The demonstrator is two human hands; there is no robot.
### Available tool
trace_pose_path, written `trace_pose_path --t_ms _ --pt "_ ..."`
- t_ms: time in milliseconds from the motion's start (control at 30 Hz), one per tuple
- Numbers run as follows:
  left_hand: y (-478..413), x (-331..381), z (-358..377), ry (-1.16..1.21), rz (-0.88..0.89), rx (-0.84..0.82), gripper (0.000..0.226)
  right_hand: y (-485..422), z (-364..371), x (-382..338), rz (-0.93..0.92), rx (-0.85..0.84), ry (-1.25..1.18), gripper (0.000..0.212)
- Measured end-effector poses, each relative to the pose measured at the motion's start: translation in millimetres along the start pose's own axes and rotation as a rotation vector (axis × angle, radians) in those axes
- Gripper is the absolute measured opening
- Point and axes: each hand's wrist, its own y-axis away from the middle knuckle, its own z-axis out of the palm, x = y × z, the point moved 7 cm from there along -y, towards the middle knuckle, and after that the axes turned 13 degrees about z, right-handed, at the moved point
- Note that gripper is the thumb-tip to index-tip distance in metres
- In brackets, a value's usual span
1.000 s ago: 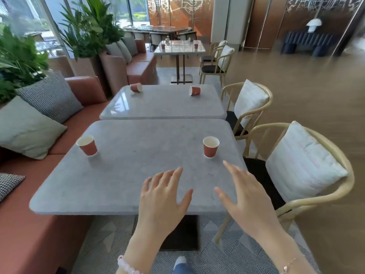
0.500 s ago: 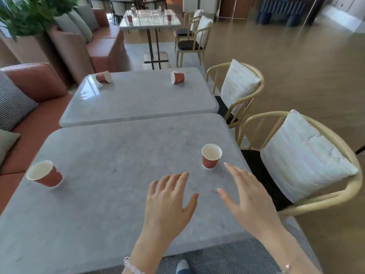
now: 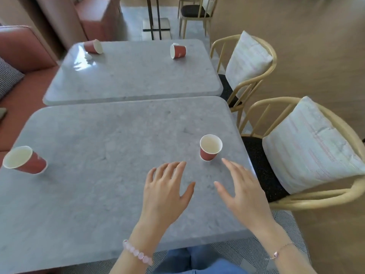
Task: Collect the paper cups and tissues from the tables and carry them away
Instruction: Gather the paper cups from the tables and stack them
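Note:
On the near grey table (image 3: 98,194) a red paper cup (image 3: 210,148) stands upright near the right edge. A second red cup (image 3: 24,160) stands at the left edge. On the far table (image 3: 134,80) two red cups lie on their sides, one at the back left (image 3: 93,46) and one at the back right (image 3: 177,51) with a bit of white tissue behind it. My left hand (image 3: 166,192) hovers over the near table with fingers spread and holds nothing. My right hand (image 3: 240,191) is also spread and empty, its fingertips just short of the upright cup.
Two wooden chairs with pale cushions (image 3: 308,147) (image 3: 246,60) stand along the right side of the tables. A red sofa bench (image 3: 17,56) runs along the left. Wood floor (image 3: 316,36) lies beyond the chairs, and another table's base (image 3: 155,26) is further back.
The view has moved closer and tilted down over the near table. Both hands have come forward over the tabletop, the right one nearing the upright cup.

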Motion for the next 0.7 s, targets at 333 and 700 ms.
trace_pose_path --t_ms 333,700 --pt "-7.4 -3.5 42.0 0.031 -0.071 -0.087 0.046 -25.6 38.7 42.9 0.055 -0.109 -0.053 0.056" --pt "-24.4 -9.1 47.4 0.04 -0.133 -0.02 0.047 -87.8 119.6 96.8 0.411 -0.193 -0.418 0.101"
